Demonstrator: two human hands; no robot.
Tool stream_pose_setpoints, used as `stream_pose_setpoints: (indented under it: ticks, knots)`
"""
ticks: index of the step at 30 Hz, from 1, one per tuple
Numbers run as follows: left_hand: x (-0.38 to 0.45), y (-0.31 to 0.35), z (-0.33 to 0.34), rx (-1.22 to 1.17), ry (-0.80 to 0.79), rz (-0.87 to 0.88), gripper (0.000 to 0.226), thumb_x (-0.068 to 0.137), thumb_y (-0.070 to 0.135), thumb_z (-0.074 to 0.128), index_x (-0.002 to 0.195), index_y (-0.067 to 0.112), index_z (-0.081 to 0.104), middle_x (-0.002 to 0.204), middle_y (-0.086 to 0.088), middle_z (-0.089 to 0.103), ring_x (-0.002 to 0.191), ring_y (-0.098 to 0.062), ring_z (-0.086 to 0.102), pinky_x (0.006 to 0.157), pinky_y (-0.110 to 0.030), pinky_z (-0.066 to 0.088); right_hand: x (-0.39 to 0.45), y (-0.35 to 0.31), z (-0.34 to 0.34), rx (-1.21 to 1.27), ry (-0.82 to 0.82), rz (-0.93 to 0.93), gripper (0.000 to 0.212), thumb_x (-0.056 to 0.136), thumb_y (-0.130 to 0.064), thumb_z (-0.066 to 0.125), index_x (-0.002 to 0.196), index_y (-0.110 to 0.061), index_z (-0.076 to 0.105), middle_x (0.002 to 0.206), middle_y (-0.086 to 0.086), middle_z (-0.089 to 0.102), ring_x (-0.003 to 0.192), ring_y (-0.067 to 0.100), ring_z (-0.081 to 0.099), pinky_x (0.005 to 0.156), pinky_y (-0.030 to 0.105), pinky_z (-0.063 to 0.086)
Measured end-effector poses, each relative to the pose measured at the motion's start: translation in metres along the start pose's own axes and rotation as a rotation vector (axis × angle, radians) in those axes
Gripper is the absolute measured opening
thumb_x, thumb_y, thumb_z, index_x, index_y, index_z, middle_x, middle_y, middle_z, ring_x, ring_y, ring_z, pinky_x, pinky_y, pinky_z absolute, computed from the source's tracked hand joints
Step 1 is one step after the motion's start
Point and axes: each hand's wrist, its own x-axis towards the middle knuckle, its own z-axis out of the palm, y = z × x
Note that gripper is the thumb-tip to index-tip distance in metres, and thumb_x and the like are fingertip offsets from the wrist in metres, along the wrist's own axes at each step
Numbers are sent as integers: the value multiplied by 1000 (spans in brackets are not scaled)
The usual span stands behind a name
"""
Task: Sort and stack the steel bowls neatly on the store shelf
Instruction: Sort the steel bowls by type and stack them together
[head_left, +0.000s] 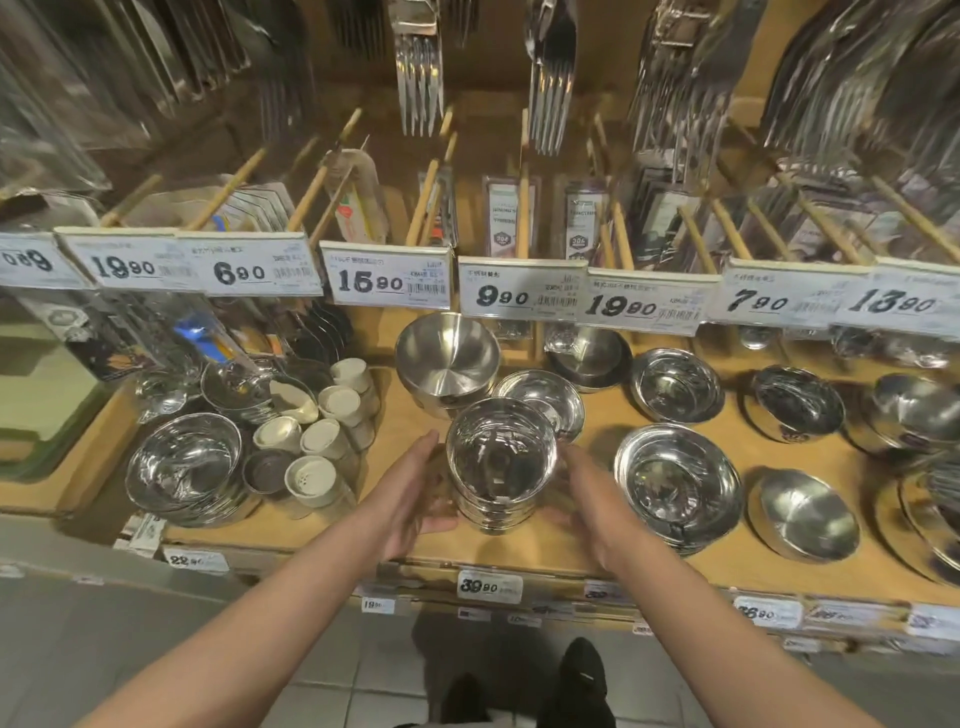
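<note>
You have about ten bowls or stacks of steel bowls spread over the wooden shelf (405, 415); those at the far right edge blur together, so that count is loose. In the middle sits the tall stack of bowls (497, 467), at least four nested, shiny and mirror-bright, standing upright near the front of the shelf. Just behind it lie a small shallow bowl (543, 397), touching the stack's rim, and a brushed deep bowl (447, 358) tilted toward you. To the right you see one wide polished stack (678, 480), one matte bowl (805, 514), and three more bowls in the back row. At the left stands one large polished bowl stack (184, 467) beside about six white-capped shakers (311, 480).

Your left hand (410, 493) lies flat against the stack's left side, fingers straight and together, the palm touching the lower bowls. Your right hand (597, 499) is on the stack's right side, fingers straight; it is blurred, and you cannot tell whether it touches the steel. Neither grip is curled round anything.

Eight price tags (387, 278) hang in a row above the shelf, with packed forks (418, 78) on pegs higher up.
</note>
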Motion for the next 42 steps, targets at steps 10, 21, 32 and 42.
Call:
stream_pose_setpoints:
  ticks: [10,21,32,42]
  knots:
    - [-10,10,-18,-27,184,33,35,104,50,40,117,26,62,123,-9,68,100,-24,72,76,-37,57,86,-68,-17,-533,165,-162,47,91,-15,65,136,-4,58,123,17,67,106,31,66,87,34,55]
    - [-15,11,-18,-113,284,49,29,105,42,43,114,26,65,96,2,69,68,-7,74,79,-40,60,137,-60,-25,-871,32,53,35,104,-31,54,98,3,57,85,11,61,56,16,54,43,19,42]
    - [-16,35,-17,-83,318,118,27,105,33,46,116,18,65,69,7,75,64,-6,73,65,-28,61,105,-92,-52,-840,51,48,18,99,-11,61,92,5,55,67,14,74,45,18,69,38,23,52]
    - [-46,90,5,126,269,416,22,100,27,50,93,20,70,77,3,68,67,-10,62,47,-18,47,7,-89,-126,-436,356,-119,32,98,-24,62,68,-14,58,61,2,63,52,13,61,51,23,45]
